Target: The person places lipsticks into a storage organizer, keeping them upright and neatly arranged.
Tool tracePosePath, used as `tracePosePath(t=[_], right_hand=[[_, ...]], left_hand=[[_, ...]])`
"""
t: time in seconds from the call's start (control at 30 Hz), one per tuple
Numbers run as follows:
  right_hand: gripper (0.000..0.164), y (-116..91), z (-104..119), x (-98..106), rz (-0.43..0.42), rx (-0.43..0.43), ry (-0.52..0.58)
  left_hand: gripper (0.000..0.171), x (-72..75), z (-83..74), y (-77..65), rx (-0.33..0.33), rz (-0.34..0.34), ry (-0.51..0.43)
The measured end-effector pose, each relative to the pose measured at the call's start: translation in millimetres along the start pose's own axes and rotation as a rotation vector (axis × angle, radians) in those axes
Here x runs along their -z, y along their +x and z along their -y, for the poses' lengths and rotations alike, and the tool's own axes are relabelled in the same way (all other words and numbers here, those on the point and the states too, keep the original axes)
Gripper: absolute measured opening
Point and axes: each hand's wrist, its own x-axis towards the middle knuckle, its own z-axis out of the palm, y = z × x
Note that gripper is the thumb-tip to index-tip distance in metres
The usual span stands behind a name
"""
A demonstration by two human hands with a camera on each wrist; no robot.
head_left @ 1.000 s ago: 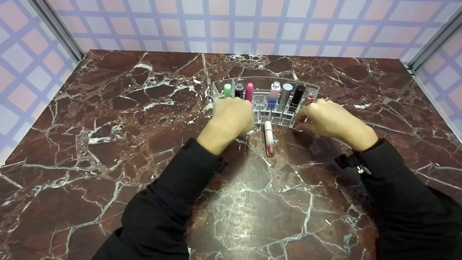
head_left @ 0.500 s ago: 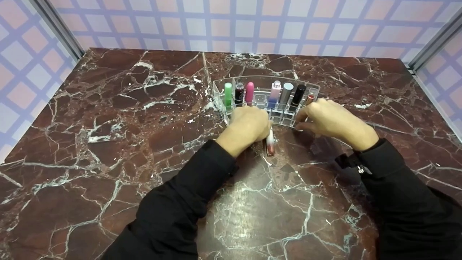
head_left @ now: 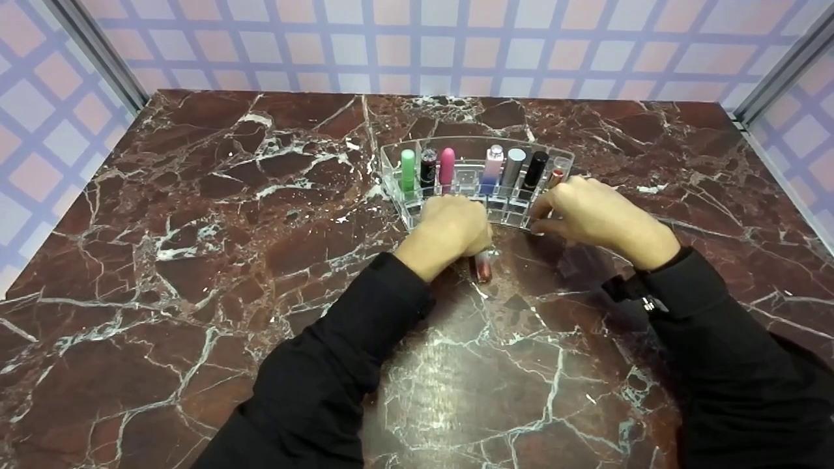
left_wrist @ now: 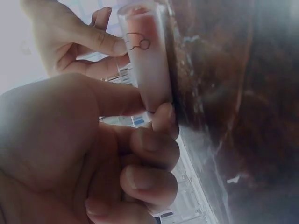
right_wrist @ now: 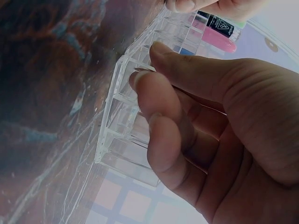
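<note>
In front of a clear, curved lipstick organizer [head_left: 468, 177], my left hand [head_left: 454, 225] pinches a lip gloss tube [left_wrist: 148, 60] between thumb and fingertips. The tube fades from white to red; only its red end shows in the head view, low over the marbled table, and I cannot tell whether it is lifted. My right hand [head_left: 589, 213] holds the organizer's front right corner with thumb and curled fingers. Upright in the back row stand a green tube [head_left: 408, 172], a pink one [head_left: 447, 167], a silver one [head_left: 513, 168], a black one [head_left: 535, 171] and several others.
The marbled tabletop [head_left: 195, 273] spreads around the organizer. Checked panels [head_left: 417, 45] close off the back and sides. A slot in the back row shows between the pink tube and a pink-and-blue tube [head_left: 492, 170]. The front row has bare compartments [head_left: 516, 215].
My left hand has moved right and slightly down from the organizer's front left onto the lip gloss tube and grips its white end. My right hand has stayed at the corner.
</note>
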Motion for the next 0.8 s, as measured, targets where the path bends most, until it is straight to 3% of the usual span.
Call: tracePosePath(t=[0.37, 0.6, 0.73, 0.8], right_hand=[[0.007, -0.4, 0.9, 1.1, 0.023, -0.025, 0.010], [0.006, 0.1, 0.8, 1.0, 0.032, -0.027, 0.016], [0.006, 0.4, 1.1, 1.2, 0.031, -0.024, 0.014], [0.005, 0.6, 1.3, 1.4, 0.032, -0.025, 0.015]], left_hand=[[0.046, 4.7, 9.1, -4.6, 0.047, 0.171, -0.001], [0.047, 3.3, 13.8, -2.9, 0.086, 0.150, -0.034], [0.034, 2.9, 17.0, -0.5, 0.014, 0.154, 0.035], [0.030, 2.4, 17.5, 0.3, 0.009, 0.155, 0.040]])
